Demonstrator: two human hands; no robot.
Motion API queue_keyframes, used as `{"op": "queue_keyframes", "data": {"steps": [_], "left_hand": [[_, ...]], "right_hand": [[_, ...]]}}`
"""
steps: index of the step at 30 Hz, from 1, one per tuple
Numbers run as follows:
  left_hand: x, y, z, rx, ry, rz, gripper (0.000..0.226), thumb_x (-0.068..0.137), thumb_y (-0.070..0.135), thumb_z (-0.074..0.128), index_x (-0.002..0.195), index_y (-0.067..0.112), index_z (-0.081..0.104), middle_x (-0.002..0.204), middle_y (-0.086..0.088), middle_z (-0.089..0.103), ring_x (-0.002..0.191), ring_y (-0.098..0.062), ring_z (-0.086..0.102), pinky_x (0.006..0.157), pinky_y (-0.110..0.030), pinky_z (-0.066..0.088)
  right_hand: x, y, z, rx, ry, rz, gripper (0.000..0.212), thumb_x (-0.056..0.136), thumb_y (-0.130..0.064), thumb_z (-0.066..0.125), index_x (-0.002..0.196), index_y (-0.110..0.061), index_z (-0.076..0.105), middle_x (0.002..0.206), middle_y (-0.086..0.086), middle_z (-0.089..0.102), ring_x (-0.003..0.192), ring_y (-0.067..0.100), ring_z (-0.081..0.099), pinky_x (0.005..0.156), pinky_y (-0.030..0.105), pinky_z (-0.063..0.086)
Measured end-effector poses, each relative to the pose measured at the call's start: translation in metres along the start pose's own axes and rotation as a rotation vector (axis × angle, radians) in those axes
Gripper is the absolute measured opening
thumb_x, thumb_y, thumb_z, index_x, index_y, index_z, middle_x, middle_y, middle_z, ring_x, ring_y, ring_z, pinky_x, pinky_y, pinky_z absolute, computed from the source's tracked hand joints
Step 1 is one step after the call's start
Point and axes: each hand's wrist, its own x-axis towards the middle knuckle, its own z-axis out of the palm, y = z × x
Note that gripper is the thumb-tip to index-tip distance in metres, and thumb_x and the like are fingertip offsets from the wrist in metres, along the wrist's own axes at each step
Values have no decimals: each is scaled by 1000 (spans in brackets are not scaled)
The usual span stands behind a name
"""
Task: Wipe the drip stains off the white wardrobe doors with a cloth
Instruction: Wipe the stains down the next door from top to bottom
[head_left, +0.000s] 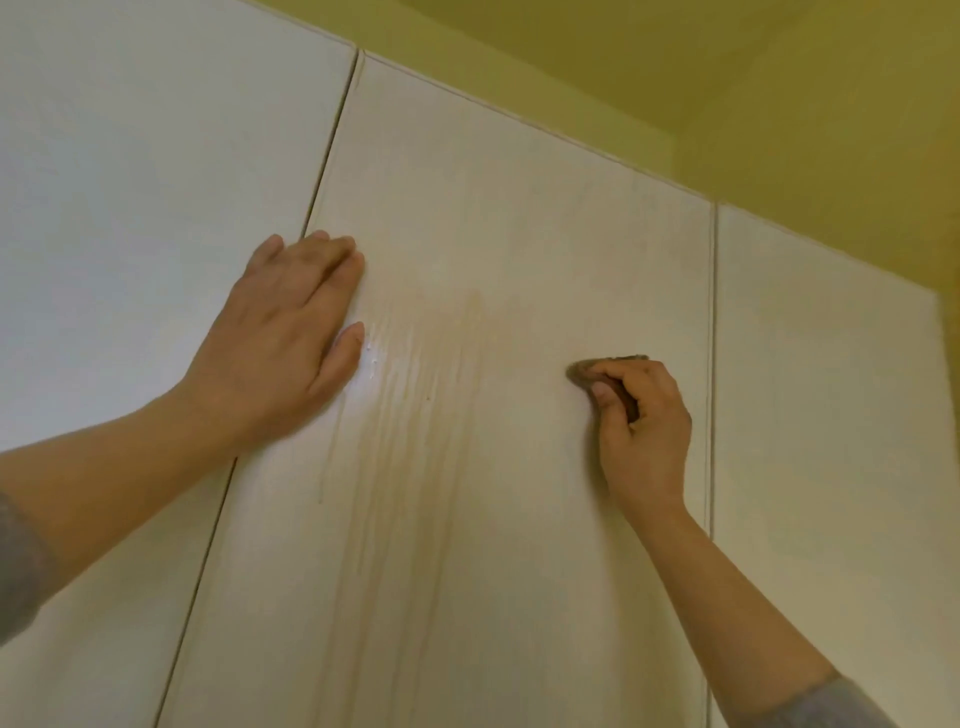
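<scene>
Head view, looking up the wardrobe front, and we're right in the wiping step with the mess not yet cleared: the drip stains (415, 415) run as pale yellow-brown streaks down the middle door (519, 208), with a few wet-looking white specks at their upper left edge. Left hand (291, 332) is laid flat, fingers straight and together, palm across the seam where the left door (130, 208) meets the middle one, thumb tip just beside those specks; it grasps nothing and looks to be bracing the panel. Right hand (644, 426) has its fingers curled tight round a small brown cloth (610, 361), bunched into a wad and held against the same door. So where's the cloth? On the middle door, to the right of the streaks and clear of them, nearer the seam with the right door (805, 389) than the stains. My read: the pass over the stains has yet to land, since the streaks show full length from mid-panel down out of frame. Next move calls for bringing the wad leftward onto the top of the streaks, then working downward along them with firm pressure, while the flat hand steadies the door. Watch those wet specks by the thumb; the bracing hand may need to shift off them
</scene>
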Motion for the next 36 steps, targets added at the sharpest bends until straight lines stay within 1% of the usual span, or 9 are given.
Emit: {"op": "queue_keyframes", "data": {"steps": [2, 4, 8, 12, 16, 21, 25, 30, 36], "left_hand": [[-3, 2, -2, -39, -15, -4, 63, 98, 36, 31, 146, -4, 39, 151, -21, 39, 143, -36, 32, 121, -50, 17], [-7, 4, -7, -93, -7, -17, 63, 97, 35, 31, 146, -4, 39, 152, -22, 37, 144, -36, 29, 120, -53, 21], [-31, 5, -16, -92, -6, -35, 61, 97, 33, 33, 143, -6, 42, 150, -23, 41, 141, -39, 33, 117, -57, 23], [-62, -8, -21, 4, -48, -27, 59, 96, 32, 35, 141, -5, 46, 147, -23, 44, 138, -41, 38, 115, -58, 23], [-71, -23, -25, 76, -42, -16, 59, 97, 32, 34, 142, -3, 46, 149, -21, 44, 138, -39, 40, 114, -59, 22], [-74, -27, -23, 36, 29, -42, 54, 98, 25, 33, 144, -1, 46, 151, -18, 43, 140, -36, 38, 116, -59, 22], [-75, -29, -22, 21, 51, -49, 54, 97, 22, 35, 144, 0, 46, 151, -18, 43, 141, -35, 37, 117, -57, 22], [-74, -29, -22, 14, 56, -55, 54, 96, 22, 34, 144, 0, 46, 152, -17, 42, 142, -34, 35, 119, -55, 20], [-77, -31, -18, 19, 63, -43, 55, 94, 17, 32, 144, 0, 46, 151, -18, 43, 142, -35, 35, 119, -56, 19]], "right_hand": [[-12, -18, 0, 65, 1, 41, 30, 94, -4, 58, 99, -31, 68, 100, -12, 64, 98, 4, 59, 87, 15, 44], [-14, -37, -1, 158, 107, 139, 29, 94, -4, 58, 98, -31, 68, 100, -15, 64, 97, -2, 59, 86, 10, 43], [0, -64, 7, 241, 220, 221, 18, 94, -7, 57, 101, -20, 68, 99, -12, 62, 92, -12, 54, 81, 4, 38], [8, -85, 30, 201, 153, 111, 17, 94, -9, 57, 101, -20, 68, 100, -7, 62, 92, -8, 55, 82, 5, 37], [17, -105, 57, 166, 159, -2, 18, 93, -9, 57, 103, -17, 70, 100, -7, 62, 96, 8, 59, 85, 14, 43], [53, -129, 97, 90, 97, -123, 23, 94, -13, 56, 105, -25, 72, 102, -11, 60, 95, 9, 54, 80, 5, 34], [65, -133, 124, 11, 5, -153, 22, 96, -17, 55, 106, -25, 73, 105, -6, 62, 98, 12, 52, 89, 24, 43], [50, -133, 125, 106, -76, -227, 22, 93, -15, 58, 103, -27, 73, 102, -12, 62, 98, 8, 53, 83, 6, 35], [-2, -128, 124, 90, -172, -429, 20, 91, -13, 62, 106, -17, 75, 98, -2, 65, 94, 10, 53, 81, 24, 44]]}}
